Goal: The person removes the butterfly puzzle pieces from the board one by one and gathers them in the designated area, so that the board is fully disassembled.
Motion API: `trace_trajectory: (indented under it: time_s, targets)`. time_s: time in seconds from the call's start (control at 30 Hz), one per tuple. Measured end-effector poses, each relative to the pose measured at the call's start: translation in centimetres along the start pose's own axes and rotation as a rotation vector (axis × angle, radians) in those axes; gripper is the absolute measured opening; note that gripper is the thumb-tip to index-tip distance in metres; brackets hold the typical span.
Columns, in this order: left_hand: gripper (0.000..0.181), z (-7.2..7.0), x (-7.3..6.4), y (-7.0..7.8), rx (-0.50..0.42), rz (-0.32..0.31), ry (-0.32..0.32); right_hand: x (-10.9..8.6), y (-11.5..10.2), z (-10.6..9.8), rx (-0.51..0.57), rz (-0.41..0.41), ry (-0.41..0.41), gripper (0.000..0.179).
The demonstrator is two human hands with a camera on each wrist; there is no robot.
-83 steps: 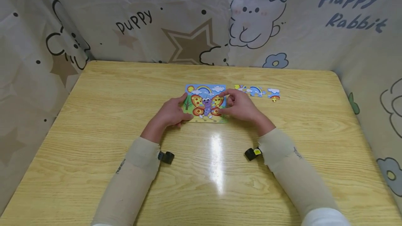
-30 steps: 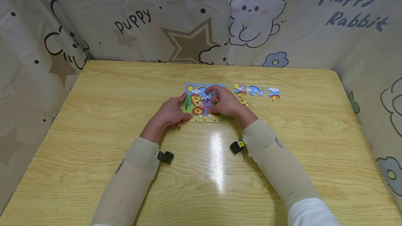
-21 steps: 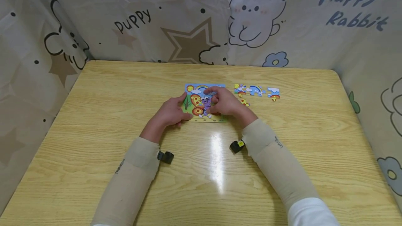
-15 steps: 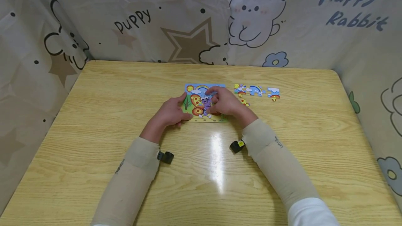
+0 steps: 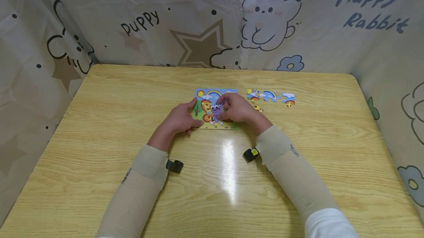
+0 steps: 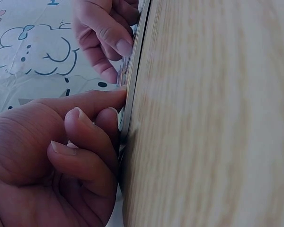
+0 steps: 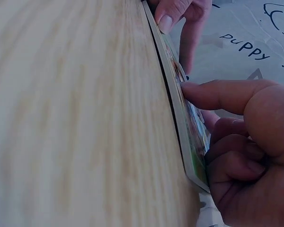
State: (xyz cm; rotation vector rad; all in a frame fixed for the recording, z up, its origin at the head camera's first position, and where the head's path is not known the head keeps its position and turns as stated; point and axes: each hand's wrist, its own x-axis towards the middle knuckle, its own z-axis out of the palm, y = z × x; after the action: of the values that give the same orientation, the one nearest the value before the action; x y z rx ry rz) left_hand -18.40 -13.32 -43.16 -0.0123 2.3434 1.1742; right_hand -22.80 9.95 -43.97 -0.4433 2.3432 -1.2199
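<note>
- Right hand [image 5: 236,108]: thumb and pointer, a bit apart, pinch the butterfly-face piece [image 5: 215,110]
- Left hand [image 5: 180,117], spread, grips the left end of the puzzle board [image 5: 218,128]
- Keeping both flat should help
- Board's far on the table [image 5: 185,194], loose pieces [image 5: 270,96] right

Puzzle board [image 5: 220,127] on table [image 5: 198,194], loose pieces [image 5: 270,96] right

Light yellow wood-grain table [image 5: 205,183] carried a rectangular butterfly-picture puzzle board [image 5: 216,127] and, just beside it, small multicoloured jigsaw pieces [image 5: 270,95].
</note>
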Motion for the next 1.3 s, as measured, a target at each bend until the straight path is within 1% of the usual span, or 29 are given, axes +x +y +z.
trace_trajectory:
  time_s: [0.2, 0.33, 0.5, 0.63, 0.87, 1.13, 1.3]
  targets:
    - [0.096, 0.1, 0.0, 0.0, -0.004, 0.001, -0.001, -0.6, 0.2, 0.0, -0.023, -0.074, 0.041, 0.042]
    - [0.096, 0.1, 0.0, 0.0, 0.001, 0.005, 0.003, -1.2, 0.3, -0.2, -0.037, -0.096, 0.079, 0.043]
    - [0.096, 0.0, 0.1, 0.0, 0.001, 0.002, 0.007, -2.1, 0.6, -0.6, -0.016, -0.078, 0.115, 0.043]
    - [0.096, 0.0, 0.1, 0.0, -0.005, 0.000, 0.006, -2.9, 0.8, -1.0, -0.020, -0.056, 0.148, 0.044]
    - [0.096, 0.0, 0.2, 0.0, 0.016, 0.011, 0.006, -3.9, 1.8, -1.7, -0.013, -0.080, 0.177, 0.044]
    - [0.096, 0.0, 0.0, 0.0, -0.002, 0.003, 0.001, -5.1, 3.1, -2.7, -0.005, -0.054, 0.203, 0.046]
    - [0.097, 0.1, 0.1, 0.0, -0.009, -0.004, -0.002, -5.8, 3.9, -3.5, -0.019, -0.058, 0.229, 0.046]
